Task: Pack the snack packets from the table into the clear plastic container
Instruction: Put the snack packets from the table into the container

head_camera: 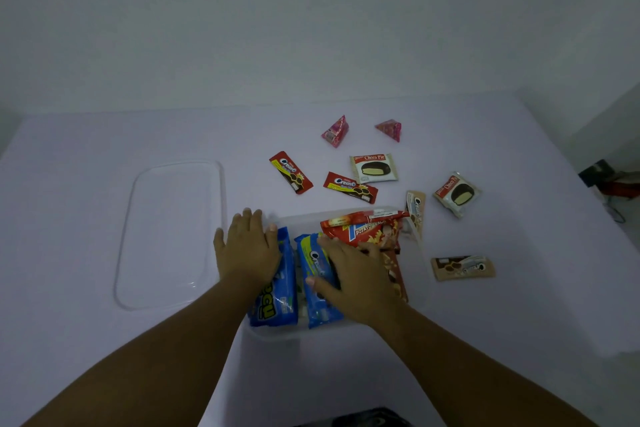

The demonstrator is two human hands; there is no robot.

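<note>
The clear plastic container [417,274] sits in front of me, holding two blue cookie packs [280,302], a red potato snack bag [363,227] and a brown packet [398,279]. My left hand [247,246] lies flat on the container's left edge and the leftmost blue pack. My right hand [353,279] presses on the second blue pack [317,263] and the brown packet. On the table beyond lie two red Cream-O packets [291,172], two Choco Pie packets [374,168], two pink pyramid packets [335,131] and two beige Cream-O packets [462,267].
The container's clear lid [173,236] lies flat to the left. A dark object with red parts [609,180] sits past the table's right edge. A wall rises behind the table.
</note>
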